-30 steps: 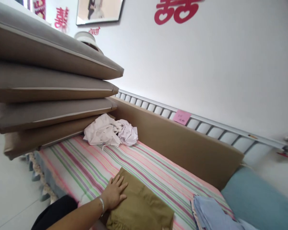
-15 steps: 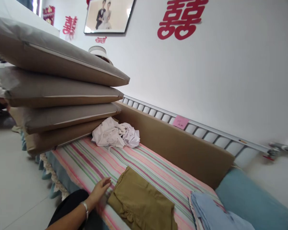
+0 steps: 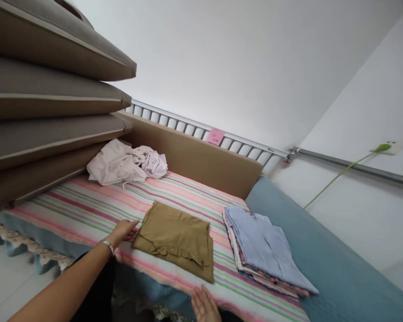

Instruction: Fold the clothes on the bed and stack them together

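As left fingers [image 3: 131, 225] lie beside folded olive garment [image 3: 176, 235], right fingers [image 3: 199, 300] near, all loose

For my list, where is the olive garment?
In the head view, the garment lies low, slightly left of centre, on the sheet, between the left hand and the clothes pile.

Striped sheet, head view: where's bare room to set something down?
Best patch on the striped sheet: between the cushion stack, pale bundle and left hand. Another: between the olive garment and brown board. Narrow: between garment and blue-topped pile. Crowded: the far-left corner, where bundle meets cushions.
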A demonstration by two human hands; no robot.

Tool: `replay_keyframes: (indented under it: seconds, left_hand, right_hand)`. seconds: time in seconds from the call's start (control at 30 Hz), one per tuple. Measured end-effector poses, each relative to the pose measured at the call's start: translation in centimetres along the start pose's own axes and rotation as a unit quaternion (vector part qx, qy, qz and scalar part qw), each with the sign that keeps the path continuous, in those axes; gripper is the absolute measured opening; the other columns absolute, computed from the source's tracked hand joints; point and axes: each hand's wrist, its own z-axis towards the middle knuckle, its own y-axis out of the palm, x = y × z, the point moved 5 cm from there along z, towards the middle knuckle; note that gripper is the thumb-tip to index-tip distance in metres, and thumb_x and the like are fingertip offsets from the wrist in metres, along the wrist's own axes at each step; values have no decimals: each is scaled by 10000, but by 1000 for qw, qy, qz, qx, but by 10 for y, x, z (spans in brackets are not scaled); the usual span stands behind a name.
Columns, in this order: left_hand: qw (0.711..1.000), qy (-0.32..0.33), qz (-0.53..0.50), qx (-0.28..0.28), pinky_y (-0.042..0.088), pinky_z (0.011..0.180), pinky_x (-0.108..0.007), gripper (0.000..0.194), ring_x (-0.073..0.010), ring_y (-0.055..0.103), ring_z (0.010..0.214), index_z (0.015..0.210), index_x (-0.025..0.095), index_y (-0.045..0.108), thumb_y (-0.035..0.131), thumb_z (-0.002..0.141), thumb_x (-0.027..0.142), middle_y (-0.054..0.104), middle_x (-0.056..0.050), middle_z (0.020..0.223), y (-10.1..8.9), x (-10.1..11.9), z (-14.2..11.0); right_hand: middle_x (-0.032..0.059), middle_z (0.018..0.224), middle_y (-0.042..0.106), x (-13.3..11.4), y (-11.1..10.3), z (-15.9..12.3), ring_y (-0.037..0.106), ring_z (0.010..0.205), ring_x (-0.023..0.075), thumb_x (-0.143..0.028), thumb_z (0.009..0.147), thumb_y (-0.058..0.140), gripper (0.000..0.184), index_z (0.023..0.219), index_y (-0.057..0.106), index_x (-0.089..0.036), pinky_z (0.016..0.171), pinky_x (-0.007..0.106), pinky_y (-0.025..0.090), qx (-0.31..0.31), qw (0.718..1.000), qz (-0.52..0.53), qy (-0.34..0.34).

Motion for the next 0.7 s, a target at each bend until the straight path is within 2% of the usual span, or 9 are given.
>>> replay_keyframes:
  seconds: [0.1, 0.17, 0.27, 0.37, 0.47, 0.57, 0.7]
  left_hand:
    - [998, -29, 48, -18, 384, 443, -279, 343, -173, 510, 413, 591, 138, 571, 738, 573, 436, 550, -15, 457, 13, 5, 4]
    - [997, -37, 63, -37, 383, 443, -284, 286, -189, 523, 424, 571, 135, 586, 763, 543, 358, 551, -16, 446, 25, 6, 5]
    - [995, -32, 62, -64, 423, 485, -286, 209, -210, 582, 505, 558, 137, 592, 762, 517, 250, 593, -29, 488, 41, 4, 1]
    - [996, -17, 44, -80, 470, 547, -284, 181, -219, 629, 592, 601, 153, 597, 738, 537, 246, 625, -22, 537, 48, -2, -9]
    - [995, -11, -6, -101, 519, 647, -311, 235, -245, 669, 708, 695, 171, 609, 729, 550, 311, 674, -36, 626, 52, -18, -31]
    - [983, -45, -111, -139, 534, 754, -367, 364, -281, 682, 799, 780, 186, 611, 746, 526, 408, 710, -76, 735, 56, -42, -68]
    - [962, -95, -181, -181, 537, 748, -409, 459, -317, 679, 856, 801, 225, 600, 764, 478, 507, 718, -106, 863, 66, -65, -120]
  right_hand:
    - [75, 852, 720, 29, 27, -10, 666, 925, 290, -607, 422, 783, 610, 879, 615, -238, 880, 437, 476, -37, 997, 32, 57]
    - [86, 889, 719, 36, 47, -18, 656, 955, 294, -614, 418, 787, 636, 903, 620, -236, 877, 435, 473, -54, 995, 45, 74]
    - [100, 947, 713, 30, 79, -30, 645, 991, 281, -580, 428, 804, 684, 976, 599, -224, 886, 408, 465, -89, 991, 48, 91]
    - [115, 1006, 698, 19, 109, -41, 632, 1023, 271, -580, 451, 797, 735, 1039, 567, -203, 917, 389, 451, -131, 983, 62, 110]
    - [132, 1054, 677, 13, 128, -48, 615, 1056, 266, -615, 508, 757, 740, 1063, 554, -170, 952, 385, 438, -153, 974, 101, 135]
    - [114, 1115, 658, 11, 135, -56, 602, 1074, 257, -648, 541, 717, 724, 1077, 559, -189, 942, 406, 448, -158, 965, 141, 157]
    - [80, 1190, 635, 16, 140, -78, 574, 1113, 275, -686, 589, 649, 669, 1082, 585, -239, 882, 460, 472, -185, 955, 141, 182]
